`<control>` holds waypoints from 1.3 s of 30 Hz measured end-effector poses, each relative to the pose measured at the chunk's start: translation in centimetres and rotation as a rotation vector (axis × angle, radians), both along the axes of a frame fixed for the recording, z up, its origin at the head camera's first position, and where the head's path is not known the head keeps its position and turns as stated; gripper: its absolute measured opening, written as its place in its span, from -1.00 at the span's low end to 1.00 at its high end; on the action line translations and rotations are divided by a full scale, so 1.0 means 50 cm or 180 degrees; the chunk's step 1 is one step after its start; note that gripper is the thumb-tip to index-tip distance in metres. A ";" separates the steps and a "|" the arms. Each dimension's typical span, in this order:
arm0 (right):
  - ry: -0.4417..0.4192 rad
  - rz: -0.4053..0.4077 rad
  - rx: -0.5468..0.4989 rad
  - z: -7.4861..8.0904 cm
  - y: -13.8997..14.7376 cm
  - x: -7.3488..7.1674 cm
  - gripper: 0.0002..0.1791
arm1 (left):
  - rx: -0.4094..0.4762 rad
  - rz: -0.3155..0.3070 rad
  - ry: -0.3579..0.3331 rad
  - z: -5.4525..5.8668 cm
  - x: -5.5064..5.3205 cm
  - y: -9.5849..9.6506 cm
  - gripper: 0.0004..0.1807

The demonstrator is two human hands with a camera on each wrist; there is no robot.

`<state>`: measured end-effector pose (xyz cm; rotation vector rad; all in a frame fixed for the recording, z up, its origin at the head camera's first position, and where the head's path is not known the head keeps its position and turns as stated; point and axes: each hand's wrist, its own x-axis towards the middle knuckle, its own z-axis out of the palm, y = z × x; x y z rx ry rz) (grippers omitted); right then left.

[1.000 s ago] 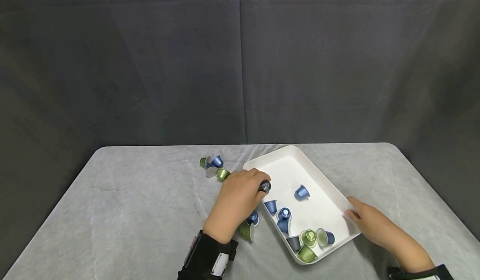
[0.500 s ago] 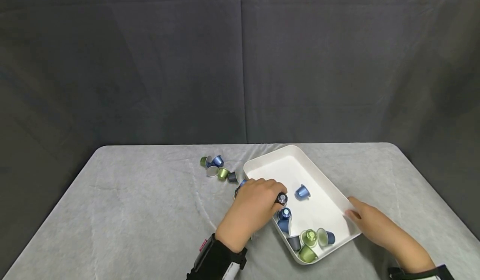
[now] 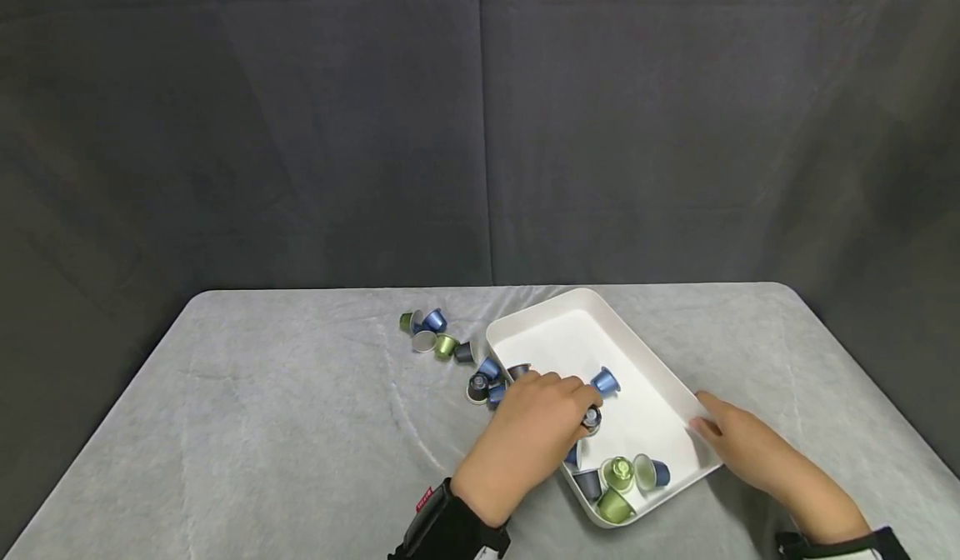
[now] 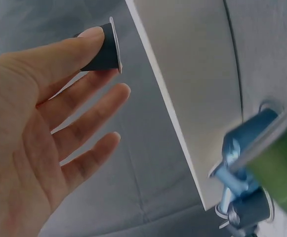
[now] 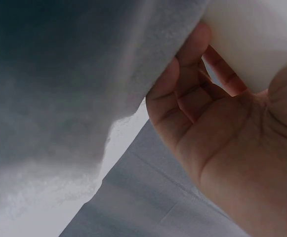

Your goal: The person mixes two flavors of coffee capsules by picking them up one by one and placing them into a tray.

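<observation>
My left hand (image 3: pixel 528 435) is over the left side of a white rectangular tray (image 3: pixel 643 393). It pinches a dark coffee capsule (image 4: pixel 103 52) between thumb and index finger, the other fingers spread apart in the left wrist view. The right hand (image 3: pixel 757 452) holds the tray's right edge near its front corner, thumb at the wall. Inside the tray, a blue capsule (image 3: pixel 606 381) lies just beyond the left fingertips. Green capsules (image 3: pixel 615 507), a grey-blue one (image 3: pixel 588 484) and a blue one with its pale lid showing (image 3: pixel 660 474) gather in the front corner. The left hand partly hides another blue capsule.
Left of the tray, loose capsules lie on the grey cloth (image 3: pixel 262 427): a green one (image 3: pixel 445 346), a blue one (image 3: pixel 435 320), a black one (image 3: pixel 477 387) and several others. A dark grey curtain (image 3: pixel 480 127) hangs behind the table.
The left hand has moved right and toward the front with the dark capsule, from the tray's left rim to over its inside. The right hand and the tray have stayed put.
</observation>
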<state>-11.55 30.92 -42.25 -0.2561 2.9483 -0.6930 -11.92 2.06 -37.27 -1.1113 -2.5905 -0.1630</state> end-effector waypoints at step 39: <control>0.0058 0.0052 -0.0030 -0.004 0.002 0.000 -0.86 | -0.0194 -0.0116 0.0026 -0.035 0.017 0.027 -0.82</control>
